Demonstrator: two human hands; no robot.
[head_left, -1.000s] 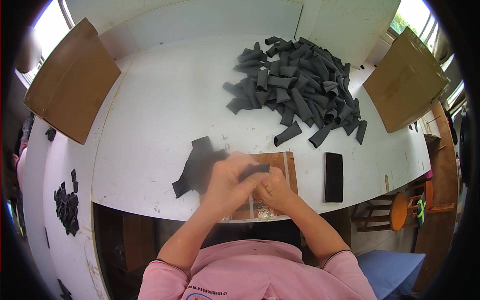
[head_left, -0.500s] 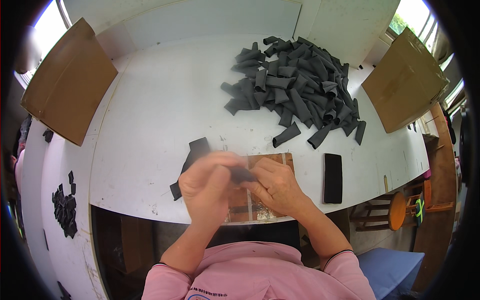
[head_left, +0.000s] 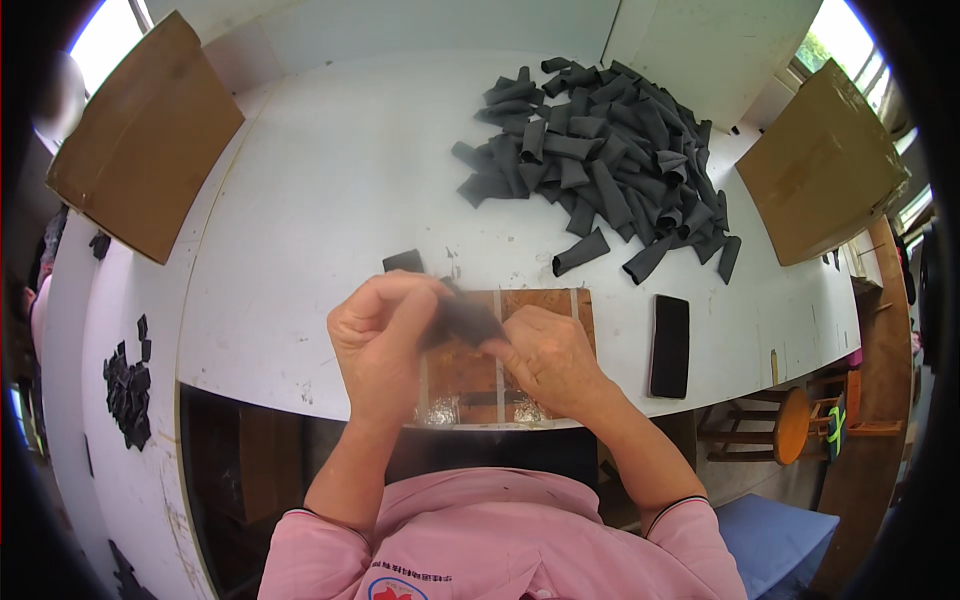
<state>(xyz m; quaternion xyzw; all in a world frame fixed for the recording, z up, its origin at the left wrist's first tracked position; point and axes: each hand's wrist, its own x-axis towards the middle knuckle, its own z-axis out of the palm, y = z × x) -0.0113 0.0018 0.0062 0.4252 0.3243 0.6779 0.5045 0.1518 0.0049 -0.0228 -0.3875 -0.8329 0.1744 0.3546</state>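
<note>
A dark grey fabric tube (head_left: 472, 322), smeared by motion, is stretched between my two hands above a brown taped board (head_left: 460, 382). My left hand (head_left: 380, 335) pinches its left end between thumb and fingers. At the other end, my right hand (head_left: 550, 358) has its fingers curled shut on the tube. Beyond my left hand, the end of another dark grey piece (head_left: 404, 261) shows on the white table, the rest hidden by the hand. A large heap of similar fabric tubes (head_left: 610, 150) lies farther off, to the right of centre.
A flat black phone-like slab (head_left: 670, 345) lies right of the board. Cardboard boxes stand at far left (head_left: 150, 140) and far right (head_left: 825, 165). Small dark pieces (head_left: 128, 395) are piled on the left side table. A wooden stool (head_left: 793, 425) is beyond the table's right edge.
My left hand has moved left, away from the right hand, so more of the fabric tube shows between them. The whole view has shifted slightly.
</note>
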